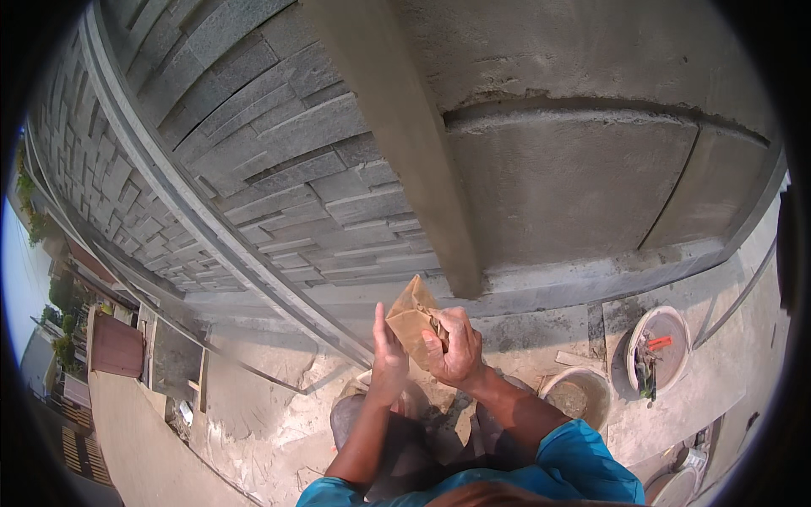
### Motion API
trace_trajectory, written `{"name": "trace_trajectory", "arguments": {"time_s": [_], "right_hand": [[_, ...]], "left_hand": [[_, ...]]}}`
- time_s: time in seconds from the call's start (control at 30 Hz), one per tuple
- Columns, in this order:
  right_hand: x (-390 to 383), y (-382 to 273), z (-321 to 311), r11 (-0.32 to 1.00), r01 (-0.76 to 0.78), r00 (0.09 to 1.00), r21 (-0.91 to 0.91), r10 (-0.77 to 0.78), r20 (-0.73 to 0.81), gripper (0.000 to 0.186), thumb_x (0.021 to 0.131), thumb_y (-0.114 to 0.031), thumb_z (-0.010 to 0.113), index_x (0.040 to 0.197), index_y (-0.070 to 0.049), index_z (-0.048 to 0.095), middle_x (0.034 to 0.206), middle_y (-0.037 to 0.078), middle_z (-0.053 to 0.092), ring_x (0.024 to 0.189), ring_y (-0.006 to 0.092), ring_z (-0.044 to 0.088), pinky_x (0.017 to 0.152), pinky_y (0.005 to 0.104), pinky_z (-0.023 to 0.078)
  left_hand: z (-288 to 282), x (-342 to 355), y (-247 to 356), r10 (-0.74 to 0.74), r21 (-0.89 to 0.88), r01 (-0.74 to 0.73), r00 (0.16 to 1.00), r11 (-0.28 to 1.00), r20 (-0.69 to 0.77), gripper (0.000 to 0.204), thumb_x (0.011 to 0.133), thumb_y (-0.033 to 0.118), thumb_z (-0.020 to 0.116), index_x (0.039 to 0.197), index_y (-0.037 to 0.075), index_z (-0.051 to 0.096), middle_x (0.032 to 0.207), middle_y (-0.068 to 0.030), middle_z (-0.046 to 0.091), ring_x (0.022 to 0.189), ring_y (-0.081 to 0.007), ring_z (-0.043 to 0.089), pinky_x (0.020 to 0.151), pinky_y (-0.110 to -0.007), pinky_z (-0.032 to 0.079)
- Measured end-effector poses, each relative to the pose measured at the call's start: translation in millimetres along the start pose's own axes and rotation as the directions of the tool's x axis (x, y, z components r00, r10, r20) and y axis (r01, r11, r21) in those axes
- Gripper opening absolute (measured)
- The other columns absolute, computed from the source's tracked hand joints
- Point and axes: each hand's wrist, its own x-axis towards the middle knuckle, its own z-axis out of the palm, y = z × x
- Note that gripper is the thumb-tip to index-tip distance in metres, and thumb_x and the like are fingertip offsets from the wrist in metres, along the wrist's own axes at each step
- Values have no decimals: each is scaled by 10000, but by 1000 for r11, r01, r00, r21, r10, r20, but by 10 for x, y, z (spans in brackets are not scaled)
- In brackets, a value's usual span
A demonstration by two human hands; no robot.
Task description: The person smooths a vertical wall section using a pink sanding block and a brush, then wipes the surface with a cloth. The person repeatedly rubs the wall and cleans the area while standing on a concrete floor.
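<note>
Item: brown paper piece (411, 319), folded and creased, held in front of us above our knees, near the foot of the grey wall (541, 186). Our right hand (454, 345) holds it, fingers (456, 325) curled tight on its lower right edge. Our left hand (388, 355) stands upright just beside its left edge, fingers together and straight; we cannot tell whether they touch the paper. Surroundings: stacked grey stone cladding (279, 160) to the left, a plain vertical strip (405, 127) between. On the ground to our right, a mortar bucket (578, 395) and a white basin (658, 348) holding tools.
</note>
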Motion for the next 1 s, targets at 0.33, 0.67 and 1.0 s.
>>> {"name": "trace_trajectory", "arguments": {"time_s": [0.33,0.67,1.0], "right_hand": [[1760,271,208,686,376,690,-623,-656,-305,494,888,11,705,1346,-117,571,1085,116,526,878,212,612,663,291,543],[2292,-30,375,646,281,703,-709,-642,-306,510,853,12,686,1313,-209,677,1135,109,519,975,251,540,860,370,496],[1748,586,402,469,202,827,-860,-552,-107,582,897,-54,521,1474,-131,497,1570,215,363,1485,383,288,1207,508,254]], "left_hand": [[-475,-18,-141,-262,2,267,947,964,-185,471,1010,272,597,1377,7,468,1065,-96,654,828,-143,631,792,-293,508],[-846,-75,12,-339,77,349,933,934,-117,386,993,233,612,1301,5,568,1005,-58,669,843,-122,607,826,-263,474],[-835,-62,7,-376,42,378,926,925,-40,376,989,224,604,1307,26,573,1007,-49,679,843,-117,609,824,-261,466]]}}
